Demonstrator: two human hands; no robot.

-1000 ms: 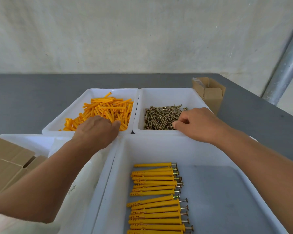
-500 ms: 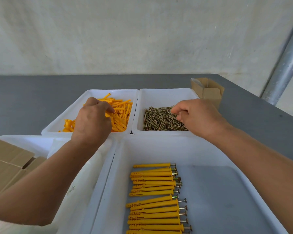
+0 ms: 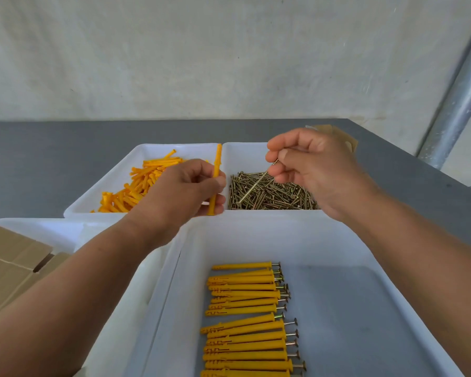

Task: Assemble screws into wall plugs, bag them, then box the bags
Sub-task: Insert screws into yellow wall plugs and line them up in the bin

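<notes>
Spread across the dark grey table top (image 3: 38, 159), the big white plastic tray (image 3: 256, 232) nearest the person is carrying a neat row of finished yellow plugs (image 3: 245, 317) with screw heads sticking out. Behind it two smaller white plastic trays are sitting side by side: the left tray (image 3: 147, 151) is holding loose yellow plugs, the right tray (image 3: 245, 153) a heap of brassy metal screws (image 3: 272, 194). Flattened brown cardboard boxes (image 3: 8, 262) are waiting at far left, so I'm reading this as the assembly step, with bagging and boxing not yet begun.

The left hand (image 3: 180, 194) is hovering at the near edge of the plug tray, thumb and curled fingers pinching a single yellow plastic wall plug (image 3: 217, 170) by its middle, nearly upright. The right hand (image 3: 310, 170) is hanging above the screw heap, thumb and forefinger nipping one long brassy screw (image 3: 253, 186) by its upper end, the shank slanting down towards the plug. Which end is the tip, I can't tell. Plug and screw are sitting near each other but apart.

Next, I'd say, it's calling for lining the screw's point up with the plug's open end, perhaps turning one in the fingers first, then pushing it in
</notes>
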